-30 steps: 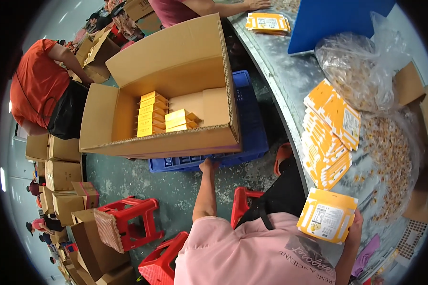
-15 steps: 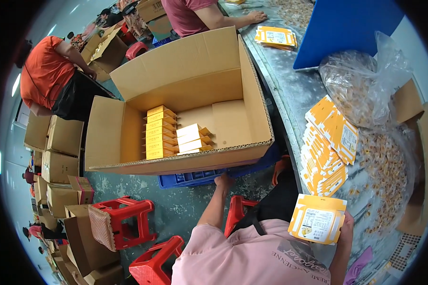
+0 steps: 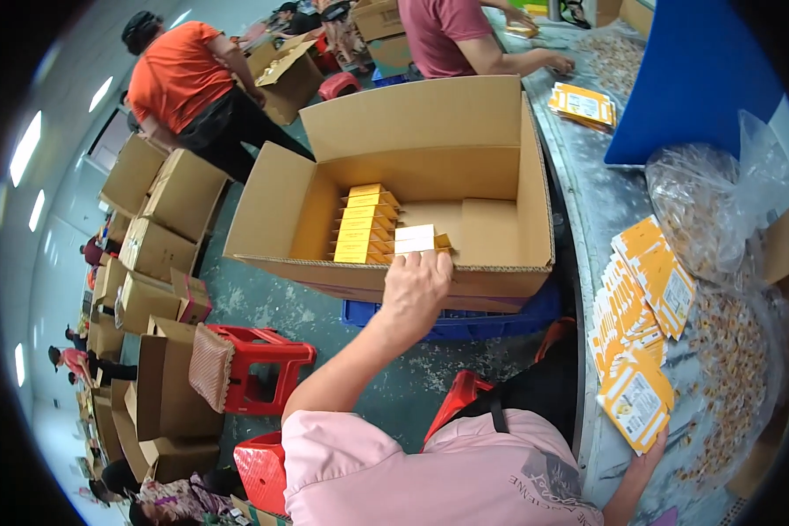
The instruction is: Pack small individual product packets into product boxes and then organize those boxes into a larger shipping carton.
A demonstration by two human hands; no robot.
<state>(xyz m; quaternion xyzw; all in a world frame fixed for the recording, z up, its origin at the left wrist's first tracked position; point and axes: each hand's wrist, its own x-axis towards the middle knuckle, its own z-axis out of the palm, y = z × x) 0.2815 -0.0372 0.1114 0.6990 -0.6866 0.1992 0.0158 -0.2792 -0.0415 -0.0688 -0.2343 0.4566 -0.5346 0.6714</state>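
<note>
My left hand (image 3: 417,287) is closed over the near rim of a large open cardboard box (image 3: 412,114), its fingers curled over the edge. In that box yellow cartons (image 3: 359,223) stand in a row at the left, with a few white-faced cartons (image 3: 414,237) beside them, just past my fingers. At the table, my right hand (image 3: 650,451) grips the lower edge of a flat yellow-and-white carton (image 3: 637,401). This carton overlaps the near end of a fanned pile of similar flat cartons (image 3: 618,307). My right fingers are partly hidden under it.
A clear plastic bag (image 3: 701,202) and many small wrapped pieces (image 3: 723,377) lie on the table (image 3: 579,193) at the right. A blue panel (image 3: 675,88) stands behind. Red stools (image 3: 267,368) and a blue crate (image 3: 491,324) are on the floor. Co-workers (image 3: 188,88) are beyond.
My left hand has risen from beside the blue crate to the large box's near rim. My right hand has moved the flat carton forward to the pile. The view has shifted.
</note>
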